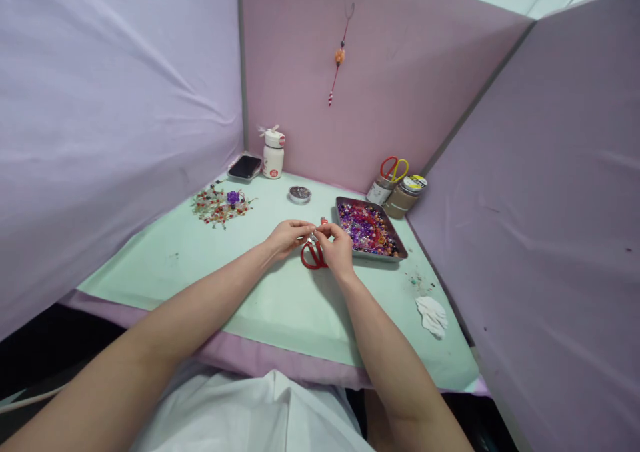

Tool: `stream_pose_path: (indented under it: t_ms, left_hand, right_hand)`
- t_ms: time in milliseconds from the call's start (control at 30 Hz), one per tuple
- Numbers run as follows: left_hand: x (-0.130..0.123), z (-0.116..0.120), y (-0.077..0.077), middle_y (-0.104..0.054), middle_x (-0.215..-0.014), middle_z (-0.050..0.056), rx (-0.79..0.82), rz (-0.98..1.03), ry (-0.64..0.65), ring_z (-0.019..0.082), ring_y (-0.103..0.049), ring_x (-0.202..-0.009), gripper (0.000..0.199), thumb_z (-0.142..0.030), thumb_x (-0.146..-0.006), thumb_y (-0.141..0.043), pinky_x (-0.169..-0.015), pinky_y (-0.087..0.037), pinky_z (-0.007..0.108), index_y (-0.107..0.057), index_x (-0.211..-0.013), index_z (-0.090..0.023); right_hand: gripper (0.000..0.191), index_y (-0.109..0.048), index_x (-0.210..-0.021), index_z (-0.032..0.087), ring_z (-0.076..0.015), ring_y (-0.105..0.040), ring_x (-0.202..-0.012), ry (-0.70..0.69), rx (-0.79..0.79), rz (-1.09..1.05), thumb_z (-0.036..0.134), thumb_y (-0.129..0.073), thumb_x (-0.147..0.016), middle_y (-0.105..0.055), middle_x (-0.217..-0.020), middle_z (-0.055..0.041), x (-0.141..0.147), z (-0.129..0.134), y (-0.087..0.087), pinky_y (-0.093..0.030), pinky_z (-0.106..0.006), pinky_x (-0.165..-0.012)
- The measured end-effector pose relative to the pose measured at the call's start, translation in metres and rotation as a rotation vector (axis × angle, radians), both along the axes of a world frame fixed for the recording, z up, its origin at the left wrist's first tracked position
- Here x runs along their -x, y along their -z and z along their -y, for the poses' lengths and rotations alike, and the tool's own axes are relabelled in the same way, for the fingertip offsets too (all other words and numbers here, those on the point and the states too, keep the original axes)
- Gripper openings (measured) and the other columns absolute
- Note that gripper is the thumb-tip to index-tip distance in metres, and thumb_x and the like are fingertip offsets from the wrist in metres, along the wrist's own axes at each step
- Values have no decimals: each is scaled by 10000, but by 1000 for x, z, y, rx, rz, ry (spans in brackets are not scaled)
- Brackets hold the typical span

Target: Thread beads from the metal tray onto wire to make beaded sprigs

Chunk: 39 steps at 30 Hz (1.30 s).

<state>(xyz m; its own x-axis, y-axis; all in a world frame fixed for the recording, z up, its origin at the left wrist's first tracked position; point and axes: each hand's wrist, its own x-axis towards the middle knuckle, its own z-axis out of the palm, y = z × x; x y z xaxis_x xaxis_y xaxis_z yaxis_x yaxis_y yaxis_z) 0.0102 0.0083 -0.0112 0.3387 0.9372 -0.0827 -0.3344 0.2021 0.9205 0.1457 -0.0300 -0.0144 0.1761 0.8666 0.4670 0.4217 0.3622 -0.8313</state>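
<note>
Left hand [290,238] and right hand [337,247]: fingertips pinched narrow, nearly meeting; held item indiscernible. Red-handled metal scissors [315,267]: beneath grip. Rectangular dark bead tray [375,259]: right.

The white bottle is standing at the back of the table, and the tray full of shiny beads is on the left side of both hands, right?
Not quite. In the head view, the tray full of shiny beads is on the right side of the left hand and right hand. The white bottle is standing at the back of the table.
</note>
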Motion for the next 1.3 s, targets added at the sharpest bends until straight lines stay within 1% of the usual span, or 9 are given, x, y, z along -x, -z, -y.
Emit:
stream_pose_path:
  t_ms: [367, 533, 733, 867, 967, 1067, 1167, 1300]
  left_hand:
    - [0, 2, -3, -644, -712, 54, -16, -19, -5, 119, -525, -669, 290, -301, -526, -848, -711, -402, 303, -712, -719, -133]
    - [0, 4, -6, -631, -682, 44, -28, -37, 2, 114, -517, -650, 267, -293, -541, -838, -711, -395, 306, -711, -708, -128]
    - [-1, 4, -5, -635, -699, 47, -38, -38, 3, 124, -520, -669, 256, -296, -549, -828, -714, -388, 305, -708, -707, -134]
    - [-1, 1, -4, -632, -692, 40, -87, -84, -62, 129, -520, -678, 247, -325, -563, -811, -712, -375, 303, -707, -703, -149]
    - [0, -2, -3, -637, -689, 28, -146, -128, -111, 130, -514, -673, 242, -344, -572, -797, -707, -368, 296, -711, -713, -167]
    - [0, -3, -2, -653, -699, 30, -203, -123, -121, 145, -530, -698, 240, -349, -565, -794, -732, -381, 298, -709, -702, -171]
    - [0, -1, -4, -663, -721, 36, -254, -110, -98, 161, -551, -741, 220, -338, -571, -783, -776, -396, 302, -696, -678, -167]
    - [-1, -1, -5, -634, -693, 16, -307, -111, -115, 150, -531, -724, 203, -333, -586, -762, -774, -399, 294, -670, -654, -166]
  right_hand:
    - [152, -625, -732, 201, -163, -559, -688, 17, 27, 6, 350, -600, -754, -659, -732, -9, 0, -1, 2, -445, -311, -732]
    - [158, -609, -739, 196, -151, -547, -672, 19, 13, 10, 353, -599, -754, -654, -742, -9, 0, 0, 1, -447, -302, -713]
    - [152, -596, -728, 198, -150, -543, -670, 21, 4, 17, 348, -603, -753, -645, -733, -8, 1, 0, 1, -445, -301, -712]
    - [176, -612, -799, 195, -157, -567, -714, -15, 9, -49, 365, -583, -765, -667, -802, -20, -1, -4, 3, -458, -301, -720]
    - [193, -628, -841, 194, -167, -578, -774, -31, 44, -68, 359, -562, -766, -679, -870, -30, -1, -6, 5, -459, -298, -728]
    - [185, -645, -796, 197, -176, -577, -787, -30, 76, -37, 363, -587, -740, -679, -826, -23, 0, -7, 6, -455, -306, -754]
    - [201, -656, -753, 197, -183, -575, -782, -35, 79, -37, 389, -603, -728, -669, -759, -13, 2, -8, 7, -454, -319, -777]
    - [194, -661, -707, 198, -191, -583, -791, -50, 79, -46, 382, -602, -724, -670, -722, -10, 1, -9, 8, -458, -333, -801]
